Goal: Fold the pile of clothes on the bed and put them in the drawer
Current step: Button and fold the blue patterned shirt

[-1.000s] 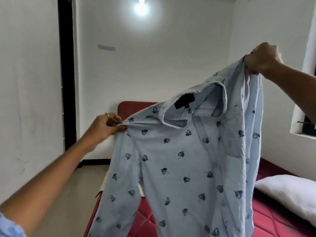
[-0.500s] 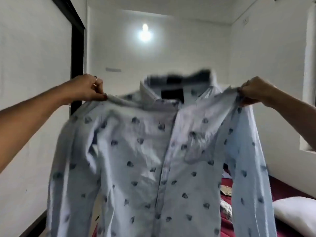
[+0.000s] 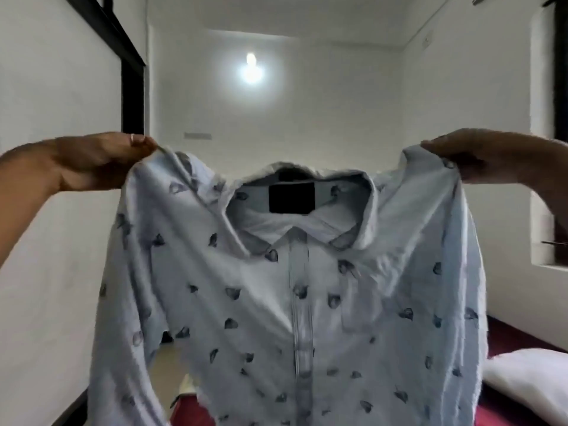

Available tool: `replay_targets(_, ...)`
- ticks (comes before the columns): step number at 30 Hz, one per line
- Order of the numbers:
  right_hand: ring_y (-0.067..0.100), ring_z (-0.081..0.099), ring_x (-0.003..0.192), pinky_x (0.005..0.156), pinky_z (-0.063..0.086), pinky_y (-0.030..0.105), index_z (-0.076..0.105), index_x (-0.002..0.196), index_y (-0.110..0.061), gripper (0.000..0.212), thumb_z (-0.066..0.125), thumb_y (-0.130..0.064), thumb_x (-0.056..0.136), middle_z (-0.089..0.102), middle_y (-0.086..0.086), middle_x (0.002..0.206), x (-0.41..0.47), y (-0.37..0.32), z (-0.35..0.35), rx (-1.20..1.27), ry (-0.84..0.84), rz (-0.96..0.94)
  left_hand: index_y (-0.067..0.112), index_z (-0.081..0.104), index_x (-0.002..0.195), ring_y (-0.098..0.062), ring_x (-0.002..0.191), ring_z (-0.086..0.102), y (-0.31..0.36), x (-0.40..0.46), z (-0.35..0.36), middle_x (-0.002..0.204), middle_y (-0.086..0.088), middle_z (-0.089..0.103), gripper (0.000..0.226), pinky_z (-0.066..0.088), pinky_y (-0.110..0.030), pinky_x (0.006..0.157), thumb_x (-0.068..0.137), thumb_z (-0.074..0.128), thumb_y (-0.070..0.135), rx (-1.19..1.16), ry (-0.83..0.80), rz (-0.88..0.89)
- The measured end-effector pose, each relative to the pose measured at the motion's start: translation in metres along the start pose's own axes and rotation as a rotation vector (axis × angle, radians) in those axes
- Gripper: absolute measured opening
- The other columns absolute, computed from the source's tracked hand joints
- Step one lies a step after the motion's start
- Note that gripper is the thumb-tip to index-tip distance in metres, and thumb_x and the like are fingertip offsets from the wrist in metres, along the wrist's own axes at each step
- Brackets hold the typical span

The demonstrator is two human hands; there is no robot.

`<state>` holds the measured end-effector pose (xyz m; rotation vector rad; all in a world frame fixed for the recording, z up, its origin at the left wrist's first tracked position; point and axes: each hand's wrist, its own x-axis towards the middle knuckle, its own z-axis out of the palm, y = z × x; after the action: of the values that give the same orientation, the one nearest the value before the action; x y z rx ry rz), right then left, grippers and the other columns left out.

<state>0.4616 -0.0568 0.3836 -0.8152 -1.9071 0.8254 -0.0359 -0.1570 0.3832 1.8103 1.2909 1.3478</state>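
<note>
The person holds a pale blue shirt (image 3: 295, 302) up in the air, spread wide, front toward the head camera. The left hand (image 3: 92, 162) pinches one shoulder of the shirt, fingers curled on the fabric; a ring shows on one finger. The right hand (image 3: 473, 158) grips the other shoulder, fingers closed over the cloth. The collar (image 3: 307, 210) sits midway between the hands, with a dark label inside it. The button placket runs straight down the centre. Small dark leaf prints cover the fabric. Both sleeves hang down at the sides. The shirt hangs above the bed (image 3: 522, 339), whose red cover shows at the lower right. A white pillow (image 3: 531, 376) lies near the bed's right edge. A lit bulb (image 3: 251, 67) glows on the far wall.
</note>
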Motion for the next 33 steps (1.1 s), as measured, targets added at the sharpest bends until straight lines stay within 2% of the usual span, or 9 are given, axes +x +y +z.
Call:
replay_targets(3, 0.003, 0.052, 0.04, 0.042, 0.043, 0.013, 0.069, 0.052, -0.012, 0.037, 0.058, -0.026, 0.084, 0.06, -0.002, 0.052, 0.0, 0.005, -0.003, 0.102, -0.074, 0.033, 0.01, 0.073, 0.087, -0.023, 0.079, 0.069, -0.007, 0.0, 0.002, 0.092, -0.012, 0.071, 0.062, 0.058, -0.031, 0.062, 0.039, 0.096, 0.041, 0.062, 0.016, -0.109)
replay_targets(6, 0.008, 0.036, 0.04, 0.04, 0.032, 0.016, 0.054, 0.064, -0.012, 0.036, 0.073, -0.036, 0.083, 0.043, 0.005, 0.052, 0.018, 0.031, -0.004, -0.371, 0.048, 0.271, 0.005, 0.061, 0.092, -0.02, 0.063, 0.056, -0.021, 0.008, 0.023, 0.075, -0.012, 0.059, 0.022, 0.047, -0.028, 0.047, 0.083, 0.073, 0.021, 0.376, 0.264, -0.407)
replay_targets(9, 0.008, 0.021, 0.031, 0.035, 0.019, 0.013, 0.035, 0.058, -0.018, 0.047, 0.063, -0.033, 0.092, 0.025, -0.003, 0.041, 0.028, 0.046, 0.01, -0.581, 0.083, 0.33, 0.006, 0.058, 0.084, -0.014, 0.042, 0.057, -0.032, 0.016, 0.038, 0.064, -0.008, 0.057, 0.011, 0.044, -0.021, 0.035, 0.09, 0.064, 0.012, 0.348, 0.318, -0.476)
replay_targets(14, 0.015, 0.038, 0.043, 0.047, 0.031, 0.024, 0.055, 0.056, -0.008, 0.043, 0.059, -0.025, 0.095, 0.048, 0.003, 0.047, 0.039, 0.026, 0.049, -0.783, 0.04, 0.091, 0.017, 0.062, 0.089, -0.014, 0.071, 0.05, -0.007, 0.022, 0.08, 0.081, -0.004, 0.059, 0.006, 0.039, -0.025, 0.063, 0.091, 0.062, 0.011, 0.325, 0.202, -0.237)
replay_targets(21, 0.014, 0.055, 0.054, 0.059, 0.042, 0.02, 0.067, 0.072, -0.006, 0.031, 0.061, -0.028, 0.093, 0.065, 0.007, 0.062, 0.06, -0.022, 0.129, -0.81, 0.027, -0.388, 0.027, 0.05, 0.132, -0.013, 0.095, 0.06, 0.049, 0.034, 0.168, 0.11, -0.003, 0.064, 0.053, 0.054, -0.026, 0.076, 0.085, 0.07, 0.012, 0.29, -0.111, -0.144)
replay_targets(24, 0.012, 0.057, 0.057, 0.056, 0.042, 0.014, 0.069, 0.081, -0.003, 0.025, 0.063, -0.024, 0.091, 0.066, 0.011, 0.068, 0.06, -0.036, 0.146, -0.677, -0.006, -0.481, 0.005, 0.064, 0.103, -0.015, 0.082, 0.068, 0.052, 0.044, 0.179, 0.09, -0.006, 0.072, 0.021, 0.059, -0.028, 0.072, 0.083, 0.069, 0.004, 0.297, -0.133, -0.163)
replay_targets(28, 0.004, 0.055, 0.051, 0.062, 0.044, 0.023, 0.068, 0.084, -0.003, 0.024, 0.061, -0.024, 0.092, 0.067, 0.01, 0.072, 0.063, -0.038, 0.149, -0.73, -0.04, -0.443, 0.006, 0.066, 0.089, -0.013, 0.074, 0.069, 0.049, 0.051, 0.176, 0.079, -0.003, 0.073, 0.005, 0.059, -0.026, 0.071, 0.085, 0.066, 0.002, 0.22, -0.147, -0.197)
replay_targets(31, -0.003, 0.06, 0.064, 0.075, 0.045, 0.028, 0.067, 0.095, -0.008, 0.023, 0.06, -0.03, 0.092, 0.07, 0.009, 0.093, 0.065, -0.035, 0.152, -0.824, 0.145, -0.467, 0.006, 0.062, 0.088, -0.014, 0.078, 0.064, 0.043, 0.057, 0.173, 0.085, -0.005, 0.067, 0.001, 0.057, -0.024, 0.072, 0.088, 0.064, 0.006, 0.181, -0.06, -0.255)
replay_targets(33, 0.014, 0.064, 0.077, 0.073, 0.047, 0.031, 0.067, 0.094, -0.006, 0.037, 0.057, -0.041, 0.093, 0.067, 0.006, 0.084, 0.055, -0.038, 0.162, -0.804, 0.309, -0.485, 0.006, 0.06, 0.084, -0.013, 0.07, 0.06, 0.04, 0.061, 0.171, 0.079, -0.004, 0.062, 0.007, 0.055, -0.02, 0.064, 0.089, 0.064, 0.009, 0.19, 0.066, -0.283)
